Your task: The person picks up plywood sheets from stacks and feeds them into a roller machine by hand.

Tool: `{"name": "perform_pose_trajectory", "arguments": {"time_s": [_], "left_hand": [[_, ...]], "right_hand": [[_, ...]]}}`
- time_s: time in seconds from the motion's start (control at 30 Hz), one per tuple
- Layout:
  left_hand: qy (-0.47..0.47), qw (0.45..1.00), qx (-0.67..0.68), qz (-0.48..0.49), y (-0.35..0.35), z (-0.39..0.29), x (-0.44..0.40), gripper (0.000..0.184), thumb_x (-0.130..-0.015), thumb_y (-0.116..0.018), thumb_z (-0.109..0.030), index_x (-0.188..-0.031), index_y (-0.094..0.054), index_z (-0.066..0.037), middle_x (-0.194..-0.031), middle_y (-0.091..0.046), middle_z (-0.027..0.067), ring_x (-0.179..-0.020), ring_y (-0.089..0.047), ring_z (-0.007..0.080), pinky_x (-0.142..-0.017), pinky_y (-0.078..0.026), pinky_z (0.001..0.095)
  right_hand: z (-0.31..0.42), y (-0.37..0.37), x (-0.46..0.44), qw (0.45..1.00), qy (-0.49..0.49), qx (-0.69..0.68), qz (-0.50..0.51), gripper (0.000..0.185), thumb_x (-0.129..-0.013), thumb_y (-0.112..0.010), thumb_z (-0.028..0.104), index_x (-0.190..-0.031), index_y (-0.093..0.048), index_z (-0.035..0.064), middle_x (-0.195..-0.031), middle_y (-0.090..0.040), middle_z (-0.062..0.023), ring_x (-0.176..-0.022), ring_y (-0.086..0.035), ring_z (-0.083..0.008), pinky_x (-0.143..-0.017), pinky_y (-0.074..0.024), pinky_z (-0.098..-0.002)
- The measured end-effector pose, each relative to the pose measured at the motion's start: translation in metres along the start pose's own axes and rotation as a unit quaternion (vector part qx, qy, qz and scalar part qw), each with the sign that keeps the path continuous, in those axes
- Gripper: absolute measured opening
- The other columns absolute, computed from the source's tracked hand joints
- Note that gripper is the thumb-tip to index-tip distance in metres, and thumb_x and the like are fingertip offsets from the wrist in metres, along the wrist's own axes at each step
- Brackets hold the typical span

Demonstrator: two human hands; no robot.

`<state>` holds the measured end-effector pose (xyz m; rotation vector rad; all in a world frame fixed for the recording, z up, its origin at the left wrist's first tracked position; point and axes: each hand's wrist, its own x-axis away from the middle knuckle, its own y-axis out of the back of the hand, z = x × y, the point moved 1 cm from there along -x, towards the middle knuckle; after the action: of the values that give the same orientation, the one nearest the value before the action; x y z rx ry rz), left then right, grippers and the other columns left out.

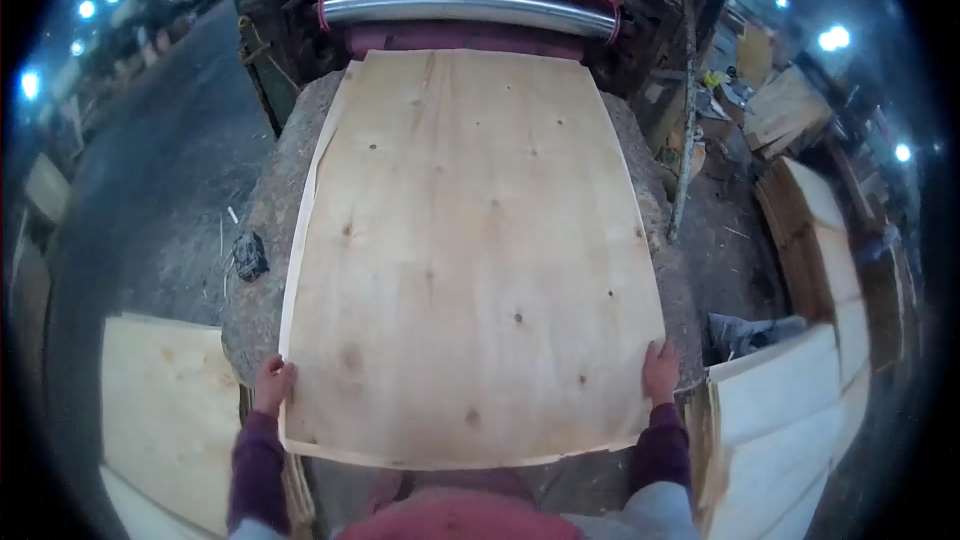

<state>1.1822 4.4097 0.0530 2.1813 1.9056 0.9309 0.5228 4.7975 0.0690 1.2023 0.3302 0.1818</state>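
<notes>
A large pale wood veneer sheet (470,230) with several dark knots lies flat before me, on a rough worktable (262,200). Its far edge reaches close to a machine with a shiny metal roller (470,2). My left hand (272,386) grips the sheet's left edge near the front corner, thumb on top. On the opposite edge, at about the same height, my right hand (660,372) is closed on the sheet too. The undersides of both hands' grips are hidden. A second light edge shows along the sheet's left side, so another layer may lie beneath.
Stacked veneer sheets stand at lower left (165,410) and lower right (785,400), close to my arms. A metal pole (688,130) rises right of the table. A dark lump (250,256) sits by the table's left edge. More wood stacks (810,220) line the right side.
</notes>
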Motion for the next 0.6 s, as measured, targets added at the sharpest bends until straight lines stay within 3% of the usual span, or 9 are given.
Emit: {"name": "perform_pose_trajectory", "arguments": {"time_s": [0.07,0.17,0.2,0.3,0.33,0.4,0.43,0.5,0.6], "left_hand": [[0.003,0.994,-0.112,0.012,-0.009,-0.016,-0.002,0.032,-0.086,-0.067,-0.024,-0.105,-0.066,0.002,-0.084,-0.068,0.0047,-0.071,-0.062,0.0117,-0.064,-0.05,0.0281],[-0.038,0.992,-0.118,-0.032,0.005,0.021,-0.042,0.028,-0.084,-0.068,-0.025,-0.093,-0.07,0.002,-0.078,-0.07,0.0075,-0.069,-0.064,0.0133,-0.066,-0.051,0.0303],[-0.038,0.982,-0.184,-0.025,0.002,-0.018,-0.014,0.032,-0.08,-0.07,-0.028,-0.093,-0.07,0.001,-0.082,-0.071,0.0122,-0.075,-0.066,0.0179,-0.069,-0.053,0.0342],[-0.025,0.982,-0.185,-0.033,0.01,0.091,-0.105,0.035,-0.076,-0.071,-0.031,-0.089,-0.07,0.001,-0.08,-0.07,0.0154,-0.077,-0.067,0.0228,-0.072,-0.052,0.0378],[-0.019,0.961,-0.249,-0.116,-0.012,-0.018,-0.013,0.038,-0.074,-0.072,-0.033,-0.09,-0.069,0.001,-0.081,-0.069,0.0178,-0.079,-0.067,0.0269,-0.074,-0.052,0.0396],[-0.054,0.949,-0.265,-0.161,-0.015,-0.059,0.016,0.037,-0.074,-0.071,-0.031,-0.091,-0.068,0.002,-0.083,-0.069,0.0186,-0.079,-0.067,0.0272,-0.072,-0.052,0.0393],[-0.07,0.943,-0.271,-0.182,-0.013,-0.058,0.025,0.036,-0.074,-0.07,-0.03,-0.092,-0.067,0.002,-0.084,-0.068,0.019,-0.079,-0.066,0.0274,-0.071,-0.051,0.0392],[-0.101,0.963,-0.23,-0.103,0.012,-0.023,0.002,0.033,-0.077,-0.07,-0.028,-0.09,-0.064,0.003,-0.08,-0.067,0.0146,-0.075,-0.063,0.0235,-0.066,-0.05,0.0371],[-0.12,0.957,-0.245,-0.096,0.033,-0.004,0.043,0.029,-0.078,-0.07,-0.026,-0.083,-0.061,0.001,-0.074,-0.064,0.0082,-0.07,-0.06,0.0186,-0.062,-0.048,0.0358]], "right_hand": [[0.0,0.02,-0.01,0.998,-0.007,-0.002,0.069,0.05,-0.089,-0.056,0.038,-0.119,-0.059,-0.0016,-0.11,-0.063,-0.0232,-0.105,-0.059,-0.0404,-0.089,-0.047,-0.0469],[-0.012,0.036,-0.027,0.993,0.036,-0.026,0.109,0.05,-0.086,-0.062,0.04,-0.115,-0.06,-0.0012,-0.097,-0.067,-0.021,-0.094,-0.063,-0.0404,-0.081,-0.0492,-0.047],[-0.016,0.044,-0.028,0.991,0.058,-0.035,0.116,0.051,-0.084,-0.064,0.04,-0.114,-0.061,-0.0011,-0.093,-0.067,-0.0204,-0.09,-0.064,-0.0404,-0.079,-0.0496,-0.0471],[0.001,0.08,-0.033,0.98,0.095,-0.095,0.146,0.047,-0.082,-0.068,0.036,-0.109,-0.063,-0.0022,-0.092,-0.068,-0.0192,-0.087,-0.066,-0.0329,-0.076,-0.0511,-0.0423],[0.0,0.082,-0.038,0.97,0.09,-0.153,0.165,0.044,-0.081,-0.069,0.033,-0.107,-0.063,-0.0026,-0.092,-0.068,-0.0169,-0.085,-0.066,-0.0292,-0.075,-0.0512,-0.0403],[-0.006,0.084,-0.038,0.939,0.077,-0.267,0.205,0.038,-0.08,-0.07,0.027,-0.102,-0.065,-0.0033,-0.09,-0.069,-0.0124,-0.081,-0.066,-0.0217,-0.073,-0.0515,-0.0362],[-0.015,0.082,-0.035,0.927,0.042,-0.292,0.231,0.035,-0.081,-0.07,0.025,-0.102,-0.066,-0.003,-0.09,-0.069,-0.0103,-0.081,-0.065,-0.019,-0.073,-0.0512,-0.0345],[-0.027,0.079,-0.026,0.897,-0.028,-0.34,0.281,0.03,-0.081,-0.069,0.021,-0.1,-0.067,-0.0025,-0.091,-0.069,-0.0062,-0.08,-0.063,-0.0136,-0.073,-0.0508,-0.0311],[-0.051,0.107,0.03,0.911,0.018,-0.288,0.295,0.035,-0.083,-0.065,0.022,-0.107,-0.065,-0.0041,-0.094,-0.07,-0.0082,-0.081,-0.064,-0.0152,-0.072,-0.051,-0.032]]}}
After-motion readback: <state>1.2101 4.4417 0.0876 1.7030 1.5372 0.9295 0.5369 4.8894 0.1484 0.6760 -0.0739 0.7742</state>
